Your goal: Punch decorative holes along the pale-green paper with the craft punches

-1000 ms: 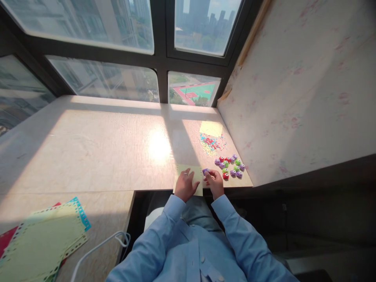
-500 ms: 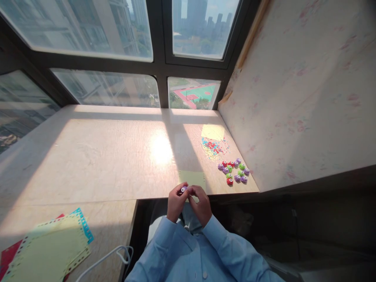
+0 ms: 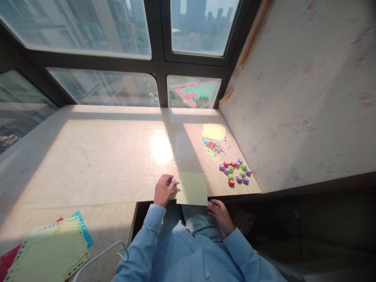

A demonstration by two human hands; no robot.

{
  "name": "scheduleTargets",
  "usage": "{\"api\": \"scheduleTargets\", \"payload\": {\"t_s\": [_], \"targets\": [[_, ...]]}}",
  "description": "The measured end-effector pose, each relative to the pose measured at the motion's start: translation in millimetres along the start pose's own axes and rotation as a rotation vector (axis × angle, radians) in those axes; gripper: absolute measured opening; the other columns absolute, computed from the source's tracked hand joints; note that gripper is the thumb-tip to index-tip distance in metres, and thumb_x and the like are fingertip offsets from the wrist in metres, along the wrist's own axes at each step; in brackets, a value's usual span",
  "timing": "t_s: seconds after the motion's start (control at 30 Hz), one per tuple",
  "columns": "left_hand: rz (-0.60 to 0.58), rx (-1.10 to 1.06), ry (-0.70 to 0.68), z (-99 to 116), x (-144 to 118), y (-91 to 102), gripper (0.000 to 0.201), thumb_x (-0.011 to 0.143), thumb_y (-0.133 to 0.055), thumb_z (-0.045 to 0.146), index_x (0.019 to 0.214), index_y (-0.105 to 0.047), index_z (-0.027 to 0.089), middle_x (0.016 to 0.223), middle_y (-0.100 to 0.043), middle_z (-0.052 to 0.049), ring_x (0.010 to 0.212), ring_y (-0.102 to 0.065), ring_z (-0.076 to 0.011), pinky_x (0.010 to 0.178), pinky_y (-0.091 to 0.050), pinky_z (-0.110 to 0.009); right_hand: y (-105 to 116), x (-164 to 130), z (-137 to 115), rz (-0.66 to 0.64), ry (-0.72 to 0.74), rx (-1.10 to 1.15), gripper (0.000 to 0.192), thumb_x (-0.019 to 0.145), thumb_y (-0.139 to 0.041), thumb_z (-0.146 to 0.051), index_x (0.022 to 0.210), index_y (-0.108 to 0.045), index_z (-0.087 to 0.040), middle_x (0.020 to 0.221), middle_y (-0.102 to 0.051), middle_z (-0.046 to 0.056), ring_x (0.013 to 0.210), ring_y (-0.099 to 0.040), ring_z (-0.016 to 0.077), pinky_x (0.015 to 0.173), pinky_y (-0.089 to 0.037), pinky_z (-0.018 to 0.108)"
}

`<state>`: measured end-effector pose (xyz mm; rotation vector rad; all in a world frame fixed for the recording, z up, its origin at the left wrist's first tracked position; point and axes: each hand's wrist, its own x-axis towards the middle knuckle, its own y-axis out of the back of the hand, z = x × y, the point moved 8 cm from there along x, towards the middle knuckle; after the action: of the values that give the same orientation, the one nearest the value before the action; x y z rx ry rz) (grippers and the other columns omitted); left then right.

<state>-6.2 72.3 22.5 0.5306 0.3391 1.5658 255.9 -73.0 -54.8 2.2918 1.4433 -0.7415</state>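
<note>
My left hand (image 3: 163, 190) is closed around a small purple craft punch (image 3: 172, 180) with a white, eye-like disc on it. That hand is just left of a pale yellow-green sheet of paper (image 3: 192, 188), which lies at the desk's front edge and juts slightly over it. Small holes run down the sheet's upper left and right edges. My right hand (image 3: 221, 216) is below the sheet's lower right corner, its fingers loosely bent and apart, holding nothing visible. Whether a fingertip touches the corner I cannot tell.
Several purple, red and green craft punches (image 3: 231, 182) stand on the right. Behind them lie coloured paper bits (image 3: 214, 147) and a yellow paper piece (image 3: 213, 131). Punched sheets (image 3: 47, 250) and a white cable (image 3: 96, 256) are at lower left. A papered wall (image 3: 293, 117) bounds the right.
My hands, together over the sheet's front edge before, have parted. The left moved left and up with the purple punch; the right moved right and down, uncovering the sheet.
</note>
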Motion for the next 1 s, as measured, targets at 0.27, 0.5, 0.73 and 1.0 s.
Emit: {"api": "scheduleTargets", "payload": {"t_s": [0.27, 0.5, 0.73, 1.0], "targets": [[-0.030, 0.165, -0.163, -4.3, -6.2, -8.6, 0.021, 0.077, -0.068, 0.036, 0.091, -0.067, 0.020, 0.094, -0.069, -0.006, 0.092, -0.059, -0.0226, 0.086, -0.047, -0.038, -34.0, 3.0, -22.4, -0.255, -0.064, 0.037, 0.046, 0.069, -0.069, -0.056, 0.084, -0.055, -0.015, 0.075, -0.069, 0.008, 0.057, -0.066, 0.0142, 0.039, -0.039, 0.016], [-0.060, 0.167, -0.195, -5.2, -9.3, -9.6, 0.024, 0.082, -0.062, 0.032, 0.102, -0.069, 0.021, 0.102, -0.070, -0.005, 0.100, -0.058, -0.0226, 0.091, -0.046, -0.039, -43.8, 43.1, -64.3, -0.257, 0.108, -0.420, 0.052, 0.073, -0.054, -0.069, 0.073, -0.049, -0.017, 0.051, -0.059, -0.001, 0.031, -0.048, 0.0094, 0.031, -0.023, 0.017], [-0.023, 0.222, -0.212, -2.8, -10.4, -14.3, 0.023, 0.078, -0.068, 0.030, 0.100, -0.072, 0.024, 0.097, -0.071, -0.004, 0.097, -0.058, -0.0239, 0.087, -0.047, -0.039, -43.9, 59.8, -90.7, -0.196, 0.230, -0.801, 0.054, 0.081, -0.044, -0.066, 0.061, -0.050, -0.016, 0.052, -0.051, -0.001, 0.045, -0.050, 0.0101, 0.043, -0.032, 0.020], [-0.030, 0.234, -0.250, 7.2, -6.5, -27.2, 0.019, 0.080, -0.066, 0.028, 0.098, -0.071, 0.023, 0.095, -0.071, -0.004, 0.092, -0.061, -0.0214, 0.082, -0.048, -0.037, -41.9, 82.0, -117.9, -0.145, 0.469, -0.765, 0.035, 0.072, -0.053, -0.048, 0.069, -0.062, -0.013, 0.063, -0.056, 0.001, 0.065, -0.050, 0.0128, 0.058, -0.034, 0.021]]}}
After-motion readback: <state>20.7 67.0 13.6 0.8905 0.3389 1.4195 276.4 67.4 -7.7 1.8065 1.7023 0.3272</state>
